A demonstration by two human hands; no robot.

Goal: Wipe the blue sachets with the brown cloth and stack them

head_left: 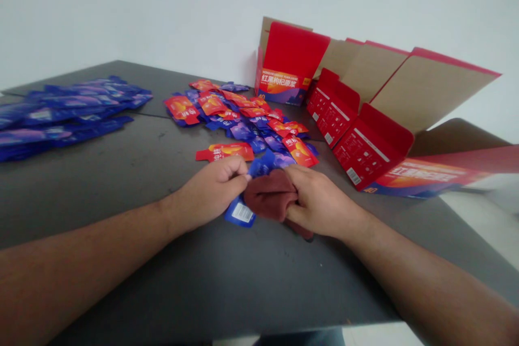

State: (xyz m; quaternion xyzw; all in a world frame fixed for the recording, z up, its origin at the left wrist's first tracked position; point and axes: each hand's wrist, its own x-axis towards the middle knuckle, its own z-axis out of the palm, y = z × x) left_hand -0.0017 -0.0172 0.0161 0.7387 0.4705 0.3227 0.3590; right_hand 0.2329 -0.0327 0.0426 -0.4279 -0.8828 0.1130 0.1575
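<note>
My left hand (219, 189) pinches the edge of a blue pouch (242, 212) with a white barcode label. A brown cloth (270, 194) is bunched in my right hand (320, 200) and lies against that pouch, covering its middle. Both hands are close together above the dark table, near its front. Just beyond my left hand lies a red pouch (230, 151) with a narrow spout end. Past the hands spreads a loose heap of red and blue pouches (253, 124).
A stack of blue pouches (73, 108) lies on the left of the dark table (162, 281). Open red cardboard boxes (284, 73) stand in a row at the right, flaps raised, with another box (421, 175) nearer me. A white wall (162, 11) rises behind.
</note>
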